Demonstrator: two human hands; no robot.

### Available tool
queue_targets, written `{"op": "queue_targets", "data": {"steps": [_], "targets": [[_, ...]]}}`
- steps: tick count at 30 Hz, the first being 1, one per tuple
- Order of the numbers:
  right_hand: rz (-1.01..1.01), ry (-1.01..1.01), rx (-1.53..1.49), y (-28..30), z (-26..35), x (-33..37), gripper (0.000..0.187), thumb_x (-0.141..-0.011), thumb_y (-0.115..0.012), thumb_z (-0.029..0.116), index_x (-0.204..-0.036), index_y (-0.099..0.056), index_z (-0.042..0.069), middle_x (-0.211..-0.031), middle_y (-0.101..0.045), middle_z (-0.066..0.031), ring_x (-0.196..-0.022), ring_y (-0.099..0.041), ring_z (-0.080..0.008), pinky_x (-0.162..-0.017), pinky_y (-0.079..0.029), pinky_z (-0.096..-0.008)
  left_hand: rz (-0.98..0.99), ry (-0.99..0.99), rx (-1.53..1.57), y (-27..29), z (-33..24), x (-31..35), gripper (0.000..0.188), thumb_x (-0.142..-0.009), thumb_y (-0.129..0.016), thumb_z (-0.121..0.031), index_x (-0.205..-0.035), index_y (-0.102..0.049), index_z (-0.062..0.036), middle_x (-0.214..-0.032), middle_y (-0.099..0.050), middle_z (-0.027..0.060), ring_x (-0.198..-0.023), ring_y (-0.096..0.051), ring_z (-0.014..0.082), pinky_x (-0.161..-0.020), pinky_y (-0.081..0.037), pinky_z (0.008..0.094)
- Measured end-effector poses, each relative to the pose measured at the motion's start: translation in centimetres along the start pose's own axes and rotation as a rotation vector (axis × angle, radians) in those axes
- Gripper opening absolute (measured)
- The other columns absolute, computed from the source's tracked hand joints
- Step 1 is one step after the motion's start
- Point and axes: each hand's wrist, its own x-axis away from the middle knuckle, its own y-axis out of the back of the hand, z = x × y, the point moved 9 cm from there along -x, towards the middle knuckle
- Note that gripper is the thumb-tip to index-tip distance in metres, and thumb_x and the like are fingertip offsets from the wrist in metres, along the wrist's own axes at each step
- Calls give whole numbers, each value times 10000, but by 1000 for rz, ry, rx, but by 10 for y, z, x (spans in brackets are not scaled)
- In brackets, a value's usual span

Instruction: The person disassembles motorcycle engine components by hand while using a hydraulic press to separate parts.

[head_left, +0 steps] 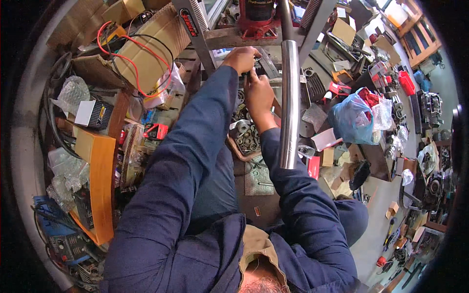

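My left hand (240,60) reaches into the steel press frame (200,44), its fingers closed at a small dark part whose kind I cannot make out. Just below it, my right hand (260,96) points its index finger up against the same spot, the other fingers curled. Above both hands stands a red bottle jack (258,22). A shiny steel tube (289,107) hangs over my right forearm. Under the hands lies a tray (244,157) with several metal rings and bearings, partly hidden by my arms. A flat metal bar (266,63) is beside my fingertips.
Cardboard boxes (146,53) with a red cable (132,62) crowd the left, above an orange-yellow curved panel (102,188). At right are a blue plastic bag (349,117) and scattered machine parts. Bubble wrap (258,181) lies between my knees.
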Motion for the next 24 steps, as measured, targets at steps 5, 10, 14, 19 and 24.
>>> {"op": "queue_targets", "data": {"steps": [5, 10, 14, 19, 24], "targets": [[-208, 113, 46, 10, 10, 0, 309, -890, -592, 311, -1155, -638, 158, -735, -582, -138, -649, -616, -342, -557, -496, -448, 15, 60, 91, 5, -6, 7, 362, -798, -616, -118, -1153, -645, -55, -1070, -655, 213, -1024, -627, 350, -886, -490, 408], [-123, 56, 4, 7, 4, -9, 306, -870, -617, 332, -1108, -636, 140, -731, -595, -139, -670, -629, -352, -559, -498, -459, 34, 107, 133, 4, -6, 2, 392, -762, -630, -75, -1152, -642, -42, -1035, -670, 208, -983, -650, 331, -837, -507, 404], [59, 184, 169, 27, 25, -12, 382, -816, -683, 358, -1109, -625, 120, -806, -655, -184, -720, -649, -384, -631, -514, -480, -1, 48, 126, 2, 6, 7, 386, -754, -638, -62, -1139, -643, -32, -991, -678, 184, -955, -652, 320, -801, -511, 381], [-95, 98, 113, 27, -96, -63, 355, -844, -647, 355, -1025, -619, 51, -911, -650, -182, -824, -656, -319, -704, -503, -396, -187, 30, 225, 6, 16, 3, 472, -766, -659, -142, -1228, -593, -72, -932, -647, 219, -908, -630, 370, -788, -489, 429], [368, -262, -409, 3, -86, -52, 547, -911, -618, 273, -1343, -481, -34, -1168, -623, -248, -1030, -626, -266, -903, -466, -328, -138, 93, 124, -3, 54, 12, 499, -677, -702, -215, -1158, -645, -99, -1009, -668, 221, -972, -641, 356, -859, -500, 405]]}}
